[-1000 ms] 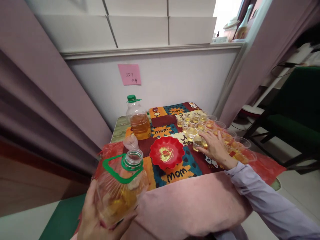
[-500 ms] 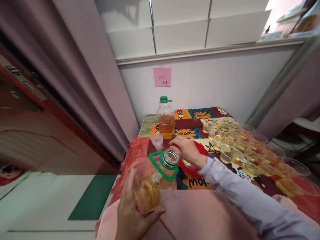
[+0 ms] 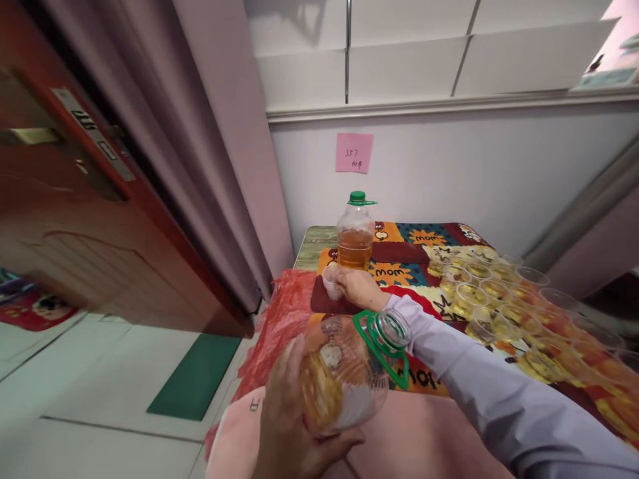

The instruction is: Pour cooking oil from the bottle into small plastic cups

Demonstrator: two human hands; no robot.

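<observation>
My left hand grips a clear plastic oil bottle from below, tilted to the right, its neck uncapped and ringed by a green handle. A little amber oil lies in it. My right hand reaches across the table and closes on a small clear plastic cup at the table's left side. Just behind that cup stands a second oil bottle with a green cap, about half full.
Several small cups of amber oil crowd the right half of the patterned tablecloth. A red plastic sheet hangs over the left edge. A curtain and wooden door stand left. A pink note hangs on the wall.
My right hand left the filled cups at the right, crossed over the red dish and took hold of the empty cup at the left. The view swung left.
</observation>
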